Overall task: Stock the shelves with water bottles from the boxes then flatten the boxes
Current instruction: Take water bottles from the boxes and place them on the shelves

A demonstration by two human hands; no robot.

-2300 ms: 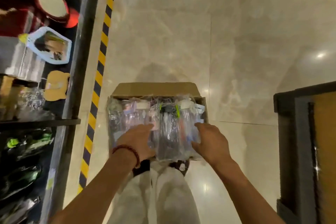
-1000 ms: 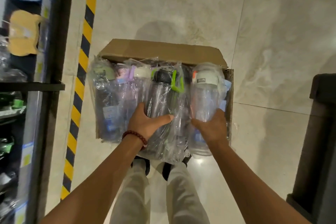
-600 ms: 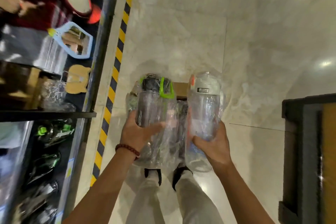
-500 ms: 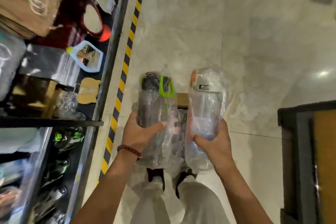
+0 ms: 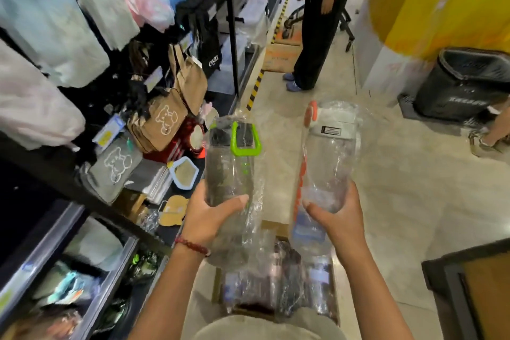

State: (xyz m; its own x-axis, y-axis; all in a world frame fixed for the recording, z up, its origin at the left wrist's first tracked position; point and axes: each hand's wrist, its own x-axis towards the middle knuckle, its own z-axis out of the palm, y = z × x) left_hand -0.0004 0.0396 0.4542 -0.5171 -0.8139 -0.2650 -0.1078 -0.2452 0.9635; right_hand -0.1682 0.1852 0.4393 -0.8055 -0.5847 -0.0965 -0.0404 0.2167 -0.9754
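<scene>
Two wrapped bottles [image 5: 230, 171], perhaps more boxed.

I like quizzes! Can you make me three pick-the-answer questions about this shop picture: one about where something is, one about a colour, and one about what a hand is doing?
1. Where is the cardboard box?
A. on the floor below the hands
B. on a shelf
C. on the black bin

2. What colour is the loop on the left hand's bottle?
A. red
B. green
C. blue

3. What is the right hand doing?
A. hanging empty
B. pushing a trolley
C. holding a wrapped bottle

Answers: 1 A, the box sits on the tiles under both arms. 2 B, a green loop hangs at the dark lid. 3 C, its fingers curl round the white-lidded bottle, as the left hand grips its own.
</scene>
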